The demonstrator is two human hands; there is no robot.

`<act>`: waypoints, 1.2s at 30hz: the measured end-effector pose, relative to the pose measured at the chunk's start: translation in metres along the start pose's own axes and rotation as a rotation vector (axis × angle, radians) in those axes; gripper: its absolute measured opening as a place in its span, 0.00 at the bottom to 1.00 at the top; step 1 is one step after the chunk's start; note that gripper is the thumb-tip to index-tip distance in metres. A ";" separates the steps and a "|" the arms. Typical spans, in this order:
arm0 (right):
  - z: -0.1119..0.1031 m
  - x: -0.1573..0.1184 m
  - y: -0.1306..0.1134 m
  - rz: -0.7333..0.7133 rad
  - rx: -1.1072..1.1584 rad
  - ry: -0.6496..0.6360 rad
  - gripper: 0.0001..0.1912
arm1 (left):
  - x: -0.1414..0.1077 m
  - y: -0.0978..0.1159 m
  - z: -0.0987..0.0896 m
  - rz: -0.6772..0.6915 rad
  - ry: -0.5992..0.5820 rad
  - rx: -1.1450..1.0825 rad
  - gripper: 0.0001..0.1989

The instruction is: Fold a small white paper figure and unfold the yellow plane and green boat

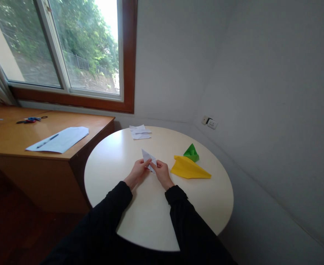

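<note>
Holds folded white paper [147, 154] over the middle of round desk [109, 158]. Pinches it with left grip [138, 171] and right grip [162, 172], both narrow and closed on the paper, thumbs on top and close together. Points the paper's sharp tip toward the far side of round desk, slightly leftward. Shows a little red beneath the paper by left grip; too small to identify. Cannot tell whether either grip also touches round desk. Wears black sleeves [119, 197] on both arms, reaching in from the near side of round desk.

On the right part of round desk: yellow folded paper [189, 169], long, narrowing to a point toward the right edge. Just beyond it, green folded paper [191, 153], smaller, with a raised peak. Near the far edge of round desk: loose white papers [140, 134], creased and overlapping.

To the left of round desk: wooden desk [102, 123], bearing white sheets [70, 138] with dark pen [48, 141] lying across them. Farther back on wooden desk, a small cluster [32, 120] of dark, blue and red items; details unclear. Beyond round desk, to the left: window [92, 55] framed in brown. Beyond, to the right: wall socket [212, 123].
</note>
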State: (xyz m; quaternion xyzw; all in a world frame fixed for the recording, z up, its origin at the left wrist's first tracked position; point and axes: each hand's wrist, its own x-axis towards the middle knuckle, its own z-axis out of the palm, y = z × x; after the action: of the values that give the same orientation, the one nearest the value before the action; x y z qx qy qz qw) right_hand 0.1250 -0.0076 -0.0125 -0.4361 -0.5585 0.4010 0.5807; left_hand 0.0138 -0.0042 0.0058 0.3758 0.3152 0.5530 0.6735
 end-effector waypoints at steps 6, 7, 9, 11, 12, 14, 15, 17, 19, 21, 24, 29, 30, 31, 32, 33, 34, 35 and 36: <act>0.004 -0.005 -0.010 0.050 0.104 -0.010 0.17 | -0.002 0.003 0.002 -0.010 -0.022 -0.020 0.19; 0.004 -0.006 -0.011 0.052 0.111 -0.012 0.17 | -0.002 0.003 0.001 -0.008 -0.023 -0.016 0.19; 0.003 -0.007 -0.015 0.050 0.109 -0.015 0.18 | -0.002 0.004 0.001 0.000 -0.021 -0.008 0.19; 0.002 -0.008 -0.018 0.048 0.110 -0.036 0.19 | -0.001 0.004 0.000 0.012 -0.013 -0.006 0.18; 0.001 -0.009 -0.019 0.048 0.116 -0.052 0.19 | 0.000 0.004 0.000 0.018 -0.011 -0.005 0.18; 0.001 -0.009 -0.021 0.041 0.130 -0.075 0.19 | 0.000 0.005 -0.001 0.032 -0.010 0.002 0.18; 0.000 -0.009 -0.022 0.033 0.132 -0.076 0.18 | 0.000 0.005 -0.001 0.037 -0.011 0.009 0.18; 0.001 -0.009 -0.022 0.019 0.127 -0.055 0.18 | 0.000 0.005 0.000 0.039 -0.015 0.021 0.18; 0.002 -0.008 -0.020 0.033 0.136 -0.033 0.19 | -0.002 0.006 0.001 0.026 -0.017 0.019 0.18; 0.003 -0.008 -0.017 0.091 0.168 -0.029 0.22 | -0.003 0.006 0.002 0.012 -0.008 0.014 0.19; 0.005 -0.008 -0.015 0.155 0.199 -0.049 0.24 | -0.006 0.006 0.003 0.014 0.030 0.048 0.19; 0.004 -0.007 -0.013 0.107 0.144 -0.065 0.23 | -0.008 0.006 0.003 0.043 0.057 0.092 0.20; 0.003 -0.007 -0.011 0.092 0.119 -0.061 0.22 | -0.008 0.006 0.003 0.046 0.050 0.091 0.20; 0.002 -0.006 -0.010 0.077 0.089 -0.055 0.22 | -0.007 0.006 0.003 0.046 0.037 0.088 0.20; 0.002 -0.005 -0.009 0.064 0.057 -0.048 0.23 | -0.007 0.006 0.003 0.041 0.021 0.085 0.20; 0.001 -0.004 -0.008 0.054 0.028 -0.041 0.23 | -0.007 0.006 0.003 0.034 0.005 0.080 0.20; 0.001 -0.004 -0.007 0.047 0.008 -0.036 0.23 | -0.007 0.006 0.003 0.024 -0.007 0.075 0.20; 0.001 -0.004 -0.007 0.043 0.000 -0.033 0.24 | -0.006 0.006 0.003 0.014 -0.014 0.071 0.19; 0.001 -0.004 -0.007 0.045 0.004 -0.034 0.24 | -0.006 0.006 0.003 0.007 -0.015 0.066 0.19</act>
State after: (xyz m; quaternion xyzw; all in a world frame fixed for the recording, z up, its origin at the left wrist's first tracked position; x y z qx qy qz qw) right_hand 0.1235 -0.0132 -0.0072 -0.4403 -0.5574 0.4225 0.5630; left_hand 0.0119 -0.0102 0.0126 0.4032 0.3270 0.5419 0.6610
